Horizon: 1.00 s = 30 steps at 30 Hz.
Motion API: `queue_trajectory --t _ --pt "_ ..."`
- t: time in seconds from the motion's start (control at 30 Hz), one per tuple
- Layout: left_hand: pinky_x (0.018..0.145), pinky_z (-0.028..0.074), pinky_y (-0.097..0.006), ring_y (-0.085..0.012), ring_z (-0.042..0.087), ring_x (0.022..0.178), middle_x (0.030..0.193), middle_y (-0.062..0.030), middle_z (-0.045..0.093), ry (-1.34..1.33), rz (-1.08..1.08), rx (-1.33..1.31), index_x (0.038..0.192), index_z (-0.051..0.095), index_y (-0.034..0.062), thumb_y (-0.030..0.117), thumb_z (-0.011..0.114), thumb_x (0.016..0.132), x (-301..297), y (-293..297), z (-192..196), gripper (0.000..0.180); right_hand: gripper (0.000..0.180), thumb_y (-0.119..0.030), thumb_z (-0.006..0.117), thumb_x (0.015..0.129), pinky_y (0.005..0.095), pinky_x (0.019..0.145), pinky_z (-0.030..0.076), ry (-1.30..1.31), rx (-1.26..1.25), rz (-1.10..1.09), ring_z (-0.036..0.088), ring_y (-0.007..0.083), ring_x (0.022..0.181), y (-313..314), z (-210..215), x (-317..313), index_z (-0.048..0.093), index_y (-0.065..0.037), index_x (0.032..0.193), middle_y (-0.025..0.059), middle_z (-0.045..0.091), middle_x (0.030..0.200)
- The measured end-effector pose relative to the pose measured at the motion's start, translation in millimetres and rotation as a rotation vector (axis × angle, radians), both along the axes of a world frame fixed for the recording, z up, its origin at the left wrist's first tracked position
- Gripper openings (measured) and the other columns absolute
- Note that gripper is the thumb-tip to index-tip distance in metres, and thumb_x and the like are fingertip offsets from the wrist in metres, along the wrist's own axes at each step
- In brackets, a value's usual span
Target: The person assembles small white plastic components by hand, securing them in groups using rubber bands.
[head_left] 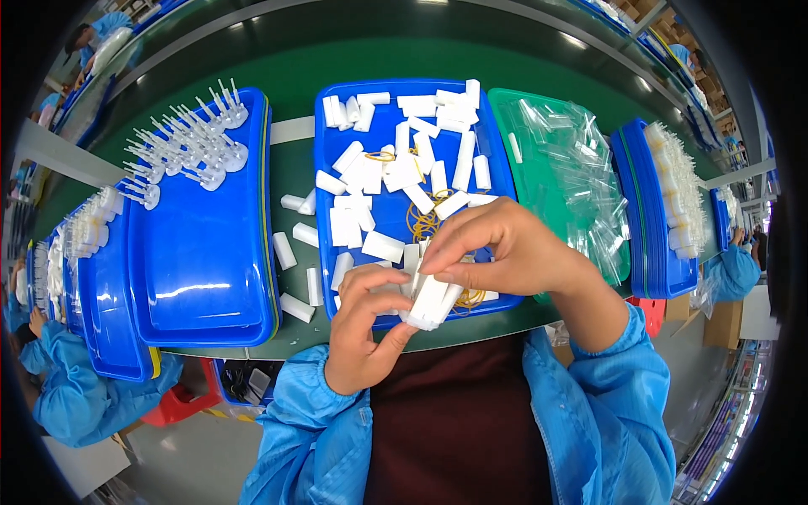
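Observation:
Close to my chest, both my hands grip a small bundle of white block-shaped pieces (433,301). My left hand (364,324) is closed around its lower left side, fingers bent and thumb beneath. From the upper right, the fingers and thumb of my right hand (515,249) pinch the bundle's top; the fingertips hide part of it. Beyond my hands lies a blue tray (497,160) strewn with loose white pieces (384,247). Tan rubber bands (426,220) lie in a tangle among them. Several more white pieces (284,251) rest on the green table left of that tray.
On the right, a green tray (526,198) holds clear plastic sleeves (585,160). A blue tray (202,273) on the left carries upright white stemmed parts (189,143). Stacked blue trays (644,210) stand farther right. Co-workers in blue sleeves (80,387) sit at both sides.

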State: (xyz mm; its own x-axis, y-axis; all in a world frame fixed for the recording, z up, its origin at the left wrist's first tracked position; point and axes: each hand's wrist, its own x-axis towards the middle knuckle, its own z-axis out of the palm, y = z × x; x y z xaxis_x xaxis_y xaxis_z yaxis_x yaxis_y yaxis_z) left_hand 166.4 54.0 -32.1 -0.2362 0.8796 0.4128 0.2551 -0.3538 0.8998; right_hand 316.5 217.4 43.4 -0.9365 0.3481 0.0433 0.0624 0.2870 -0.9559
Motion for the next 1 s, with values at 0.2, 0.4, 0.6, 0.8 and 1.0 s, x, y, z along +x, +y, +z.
queue_trajectory --t 0.2,0.4,0.6,0.8,1.0 --pt "0.093 0.037 -0.044 -0.036 0.047 0.112 0.113 -0.0152 0.056 0.091 0.006 0.081 0.092 0.056 0.0073 0.003 0.07 0.07 -8 -3 0 0.026 0.02 -0.003 0.068 0.078 0.0279 0.072 0.05 0.163 0.1 -0.018 0.065 0.0175 0.081 11 11 -16 0.07 -0.004 0.098 0.009 0.068 0.086" --pt "0.093 0.035 -0.049 -0.0417 0.043 0.117 0.112 -0.0155 0.054 0.141 0.133 0.125 0.086 0.055 0.0093 0.0 0.066 0.063 -12 -9 -4 0.027 0.021 -0.013 0.072 0.076 0.0265 0.061 0.049 -0.146 0.34 -0.152 0.064 0.0141 0.072 23 3 -65 0.067 -0.004 0.094 0.007 0.067 0.079" --pt "0.092 0.035 -0.048 -0.0409 0.041 0.115 0.106 -0.0137 0.052 0.17 0.242 0.145 0.085 0.054 0.0109 0.0 0.066 0.059 -10 -12 -7 0.03 0.033 -0.016 0.072 0.073 0.0385 0.066 0.051 -0.39 0.674 -0.132 0.065 0.0317 0.076 14 -45 -94 0.058 -0.004 0.101 0.0152 0.067 0.083" --pt "0.093 0.032 -0.048 -0.0396 0.04 0.113 0.104 -0.0132 0.052 0.158 0.259 0.124 0.083 0.056 0.0107 0.0 0.066 0.058 -12 -12 -9 0.029 0.032 -0.008 0.066 0.074 0.0431 0.074 0.05 -0.414 0.711 -0.116 0.063 0.0353 0.086 11 -45 -94 0.055 -0.004 0.104 0.0191 0.064 0.089" --pt "0.093 0.033 -0.048 -0.0395 0.04 0.113 0.104 -0.0115 0.052 0.196 0.227 0.072 0.082 0.058 0.0103 0.0 0.066 0.058 -13 -12 -7 0.027 0.033 -0.003 0.063 0.073 0.042 0.077 0.049 -0.36 0.634 -0.062 0.06 0.0354 0.091 10 -54 -85 0.054 -0.003 0.105 0.021 0.061 0.096"
